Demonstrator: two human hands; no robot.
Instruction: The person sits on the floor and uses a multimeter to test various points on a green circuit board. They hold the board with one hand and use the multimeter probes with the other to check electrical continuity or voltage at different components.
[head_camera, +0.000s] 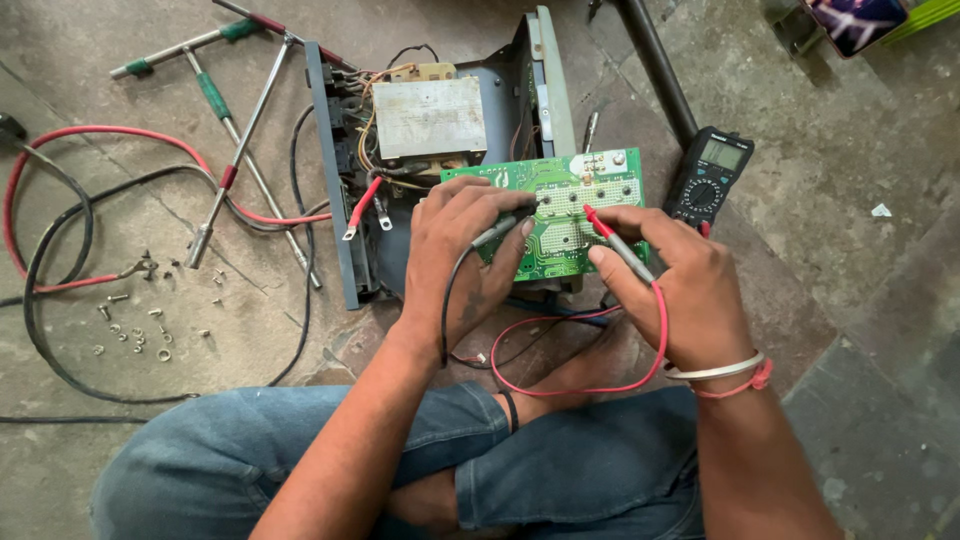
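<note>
Head view: left hand (462, 250) pinches black probe (505, 228), right hand (680, 280) pinches red probe (612, 236); both tips touch flat green circuit board (560, 205).

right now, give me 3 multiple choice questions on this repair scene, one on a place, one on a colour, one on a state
1. Where does the multimeter lie?
A. to the right of the green circuit board
B. on the person's lap
C. among the loose screws

2. What colour is the probe in the right hand?
A. yellow
B. red
C. blue

3. What state is the grey metal case in?
A. shut and screwed
B. wrapped in cloth
C. open, with its insides showing

Answers:
1. A, the meter lies on the floor by the board's right edge.
2. B, the red probe and its red lead run from that hand; the left hand holds the black probe.
3. C, the transformer and wires show inside.
</note>
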